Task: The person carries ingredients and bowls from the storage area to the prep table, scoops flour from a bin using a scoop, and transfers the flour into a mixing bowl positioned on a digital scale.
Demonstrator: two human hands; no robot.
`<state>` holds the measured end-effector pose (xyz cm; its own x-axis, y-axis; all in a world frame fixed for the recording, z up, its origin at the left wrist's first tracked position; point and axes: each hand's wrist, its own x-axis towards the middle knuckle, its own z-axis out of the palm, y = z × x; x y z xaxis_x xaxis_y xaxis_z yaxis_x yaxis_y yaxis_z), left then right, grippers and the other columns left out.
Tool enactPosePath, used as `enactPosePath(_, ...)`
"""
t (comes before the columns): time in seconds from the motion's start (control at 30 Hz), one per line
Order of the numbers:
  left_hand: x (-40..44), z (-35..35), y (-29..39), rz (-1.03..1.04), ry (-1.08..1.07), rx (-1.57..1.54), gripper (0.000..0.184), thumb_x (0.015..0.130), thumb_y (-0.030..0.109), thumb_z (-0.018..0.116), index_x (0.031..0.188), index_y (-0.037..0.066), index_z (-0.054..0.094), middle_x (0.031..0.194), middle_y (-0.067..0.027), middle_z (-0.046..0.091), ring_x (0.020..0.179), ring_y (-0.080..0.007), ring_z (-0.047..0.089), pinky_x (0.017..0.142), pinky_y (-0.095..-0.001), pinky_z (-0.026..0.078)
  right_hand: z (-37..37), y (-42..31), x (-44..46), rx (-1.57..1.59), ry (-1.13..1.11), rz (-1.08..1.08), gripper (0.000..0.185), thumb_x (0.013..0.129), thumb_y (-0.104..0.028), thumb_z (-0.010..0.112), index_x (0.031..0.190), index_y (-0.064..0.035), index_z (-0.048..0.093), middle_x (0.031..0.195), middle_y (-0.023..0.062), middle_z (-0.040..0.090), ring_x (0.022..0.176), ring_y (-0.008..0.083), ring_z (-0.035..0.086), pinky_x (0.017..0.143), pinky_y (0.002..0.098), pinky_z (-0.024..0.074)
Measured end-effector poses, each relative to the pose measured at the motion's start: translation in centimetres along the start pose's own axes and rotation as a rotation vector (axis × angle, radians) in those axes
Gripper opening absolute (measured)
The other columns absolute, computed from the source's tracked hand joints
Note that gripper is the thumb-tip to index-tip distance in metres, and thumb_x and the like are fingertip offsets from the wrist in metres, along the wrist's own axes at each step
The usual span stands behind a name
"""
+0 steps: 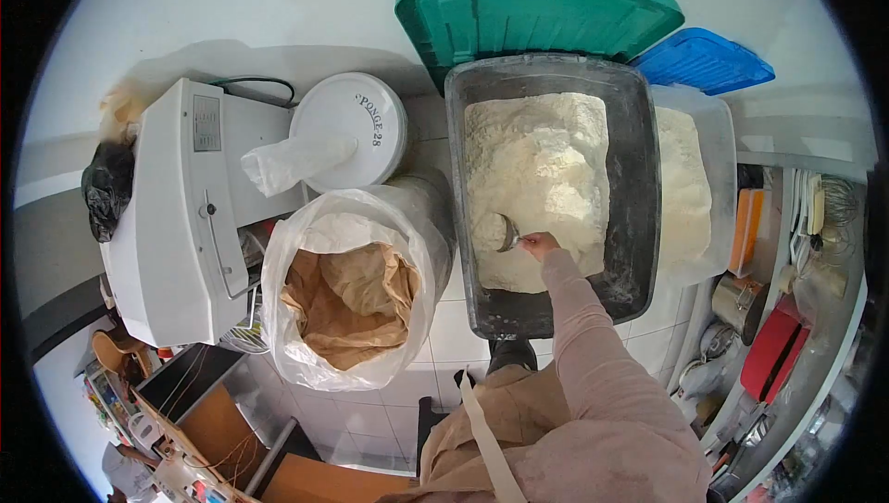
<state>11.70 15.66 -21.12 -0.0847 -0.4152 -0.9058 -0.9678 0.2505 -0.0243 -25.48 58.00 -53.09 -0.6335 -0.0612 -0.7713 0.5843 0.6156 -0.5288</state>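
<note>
My right hand (540,245) is closed around the handle of a metal scoop (507,232), whose bowl rests in pale flour. The flour (532,156) lies heaped inside a large dark grey plastic bin (632,225), with a bare strip of the bin's floor showing on the right and front. The rounded far side of the scoop is partly covered by flour. My left hand is not in view.
Left of the bin stands an open paper sack in clear plastic (347,308). Behind it are a white lidded bucket (370,156) and a white machine (176,225). A translucent tub (722,179) of flour and crowded shelves (796,318) stand right. A green lid (546,12) leans behind.
</note>
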Motion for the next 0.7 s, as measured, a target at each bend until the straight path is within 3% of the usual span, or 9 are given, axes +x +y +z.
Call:
enactPosePath(0.07,-0.2,-0.2,0.0,0.004,0.001,0.008,0.031,0.084,0.027,0.062,0.101,0.001,0.059,0.090,-0.0096,0.063,0.083,-0.0172,0.059,0.076,-0.0299,0.047,-0.9,0.5,-1.4,0.173,0.000,0.067,0.035,0.079,-0.035,0.066,0.101,-0.0075,0.067,0.077,0.0065,0.066,0.069,0.0150,0.060,0.063,0.0287,0.0467)
enactPosePath(0.17,-0.2,-0.5,0.3,0.030,0.003,0.016,0.031,0.084,0.027,0.062,0.101,0.001,0.059,0.090,-0.0095,0.063,0.083,-0.0171,0.059,0.076,-0.0299,0.047,-3.6,-0.3,-4.6,0.512,-0.060,0.179,0.032,0.080,-0.028,0.068,0.099,-0.0032,0.066,0.064,0.0004,0.056,0.057,0.0066,0.048,0.050,0.0228,0.0367)
enactPosePath(0.27,-0.5,-0.9,0.7,0.054,0.006,0.023,0.031,0.084,0.026,0.062,0.101,0.001,0.059,0.090,-0.0094,0.063,0.083,-0.0170,0.059,0.076,-0.0298,0.047,-5.3,0.8,-6.3,0.720,-0.027,0.136,0.027,0.080,-0.021,0.069,0.099,-0.0020,0.066,0.059,-0.0036,0.046,0.050,0.0049,0.039,0.044,0.0218,0.0277)
enactPosePath(0.47,-1.5,-1.9,2.1,0.142,0.012,0.056,0.030,0.084,0.026,0.062,0.101,0.001,0.059,0.090,-0.0093,0.063,0.083,-0.0168,0.059,0.076,-0.0297,0.047,-13.2,-0.2,-14.5,0.743,-0.066,0.057,0.034,0.082,-0.018,0.066,0.110,-0.0009,0.058,0.062,-0.0043,0.046,0.050,0.0042,0.037,0.043,0.0201,0.0278)
enactPosePath(0.67,-3.5,-3.1,3.4,0.257,0.040,0.076,0.029,0.084,0.025,0.061,0.101,0.001,0.059,0.090,-0.0092,0.063,0.083,-0.0165,0.059,0.076,-0.0296,0.047,-19.6,-4.3,-25.8,0.909,-0.061,-0.072,0.034,0.082,-0.018,0.066,0.110,-0.0006,0.060,0.063,-0.0045,0.048,0.049,0.0034,0.038,0.042,0.0196,0.0254)
enactPosePath(0.7,-4.0,-3.4,3.6,0.274,0.046,0.081,0.029,0.084,0.025,0.061,0.101,0.001,0.059,0.090,-0.0091,0.063,0.083,-0.0165,0.059,0.076,-0.0295,0.047,-19.7,-5.9,-26.9,0.878,-0.035,-0.096,0.028,0.085,-0.020,0.063,0.106,-0.0015,0.058,0.061,-0.0043,0.044,0.043,0.0041,0.033,0.039,0.0202,0.0238)
